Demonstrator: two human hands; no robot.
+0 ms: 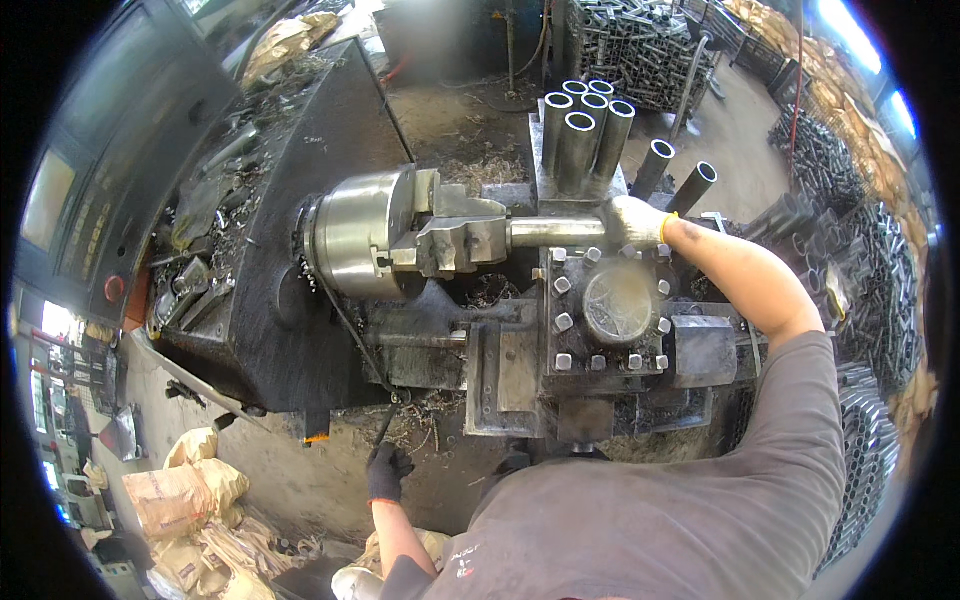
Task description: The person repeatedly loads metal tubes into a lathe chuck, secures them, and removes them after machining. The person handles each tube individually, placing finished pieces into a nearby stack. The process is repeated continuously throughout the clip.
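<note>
My right hand [637,220], in a white glove, is closed around the right end of a shiny metal tube [555,233]. The tube lies level, its left end at the jaws [462,245] of a large lathe chuck [365,235]. Low on the left, my left hand [390,472] wears a dark glove and has its fingers wrapped round a thin dark lever [385,422] at the front of the machine. Just below my right hand sits the square tool post [617,305] with bolts around its top.
Several upright tubes [578,150] stand on a plate behind the tool post. The dark headstock [300,220] fills the left, with scraps on top. Heaped metal parts [640,50] lie at the back and right. Paper sacks [185,490] rest on the floor at lower left.
</note>
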